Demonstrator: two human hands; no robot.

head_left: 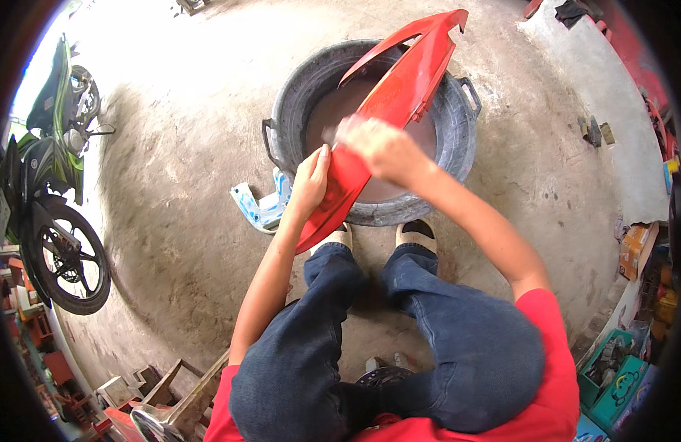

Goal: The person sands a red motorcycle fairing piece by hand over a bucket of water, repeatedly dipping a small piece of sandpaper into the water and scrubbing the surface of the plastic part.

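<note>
A long red plastic body panel (pixel 407 81) lies slanted over a wide black tub (pixel 462 147) of murky brownish liquid. My left hand (pixel 309 180) grips the panel's lower part by its left edge, thumb on top. My right hand (pixel 377 147), blurred by motion, is closed over the panel's middle on a small greyish thing that I cannot make out. A white and blue plastic piece (pixel 263 210) lies on the floor at the tub's lower left.
My feet (pixel 414 236) stand against the tub's near side. A dark motorcycle (pixel 49 169) is parked at left. Wooden frames (pixel 171 390) lie at lower left. Teal crates (pixel 613 390) and a cardboard box (pixel 635 247) line the right side, along a pale raised ledge (pixel 576 74).
</note>
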